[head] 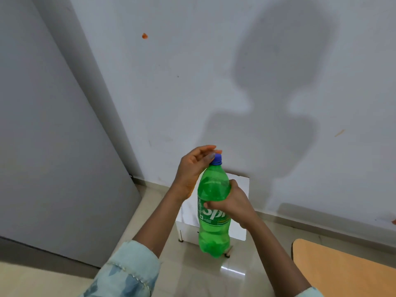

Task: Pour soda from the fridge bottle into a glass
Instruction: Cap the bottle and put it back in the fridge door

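Note:
A green soda bottle (pixel 213 189) with a blue cap (pixel 216 159) is held upright in the air above the floor. My right hand (pixel 234 203) is wrapped around its middle, partly covering the label. My left hand (pixel 194 168) is raised beside the neck, fingers spread and curled over the cap, thumb near its left side; whether the fingers press on the cap is unclear. No glass is in view.
A grey fridge side (pixel 53 136) fills the left. A small white stool (pixel 237 213) stands against the white wall behind the bottle. An orange-brown table corner (pixel 342 269) juts in at lower right. The floor is glossy beige tile.

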